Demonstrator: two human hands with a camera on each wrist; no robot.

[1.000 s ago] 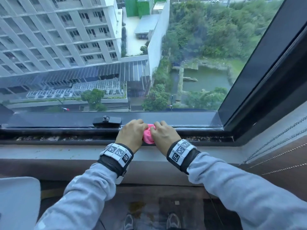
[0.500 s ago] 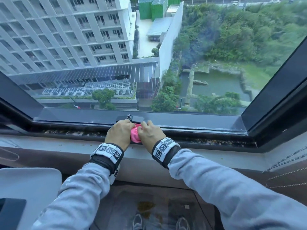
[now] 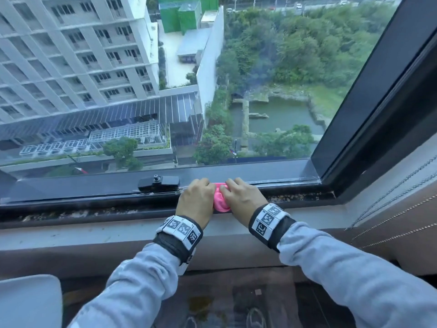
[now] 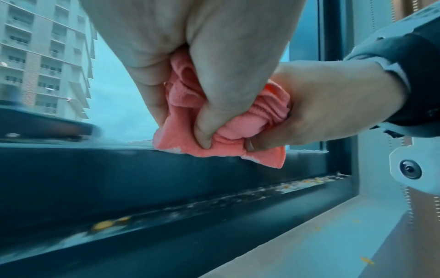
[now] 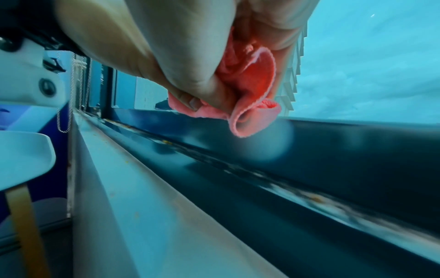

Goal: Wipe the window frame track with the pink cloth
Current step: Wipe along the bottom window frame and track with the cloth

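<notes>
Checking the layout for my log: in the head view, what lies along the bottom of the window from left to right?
Black window latch → left hand → pink cloth → right hand → debris-strewn track → bead chain.

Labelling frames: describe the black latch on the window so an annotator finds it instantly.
Start at the window's dark bottom rail. The latch sits on it, just left of the left hand gripping the pink cloth. It is the only glossy black raised block there, with a small knob on top.
</notes>
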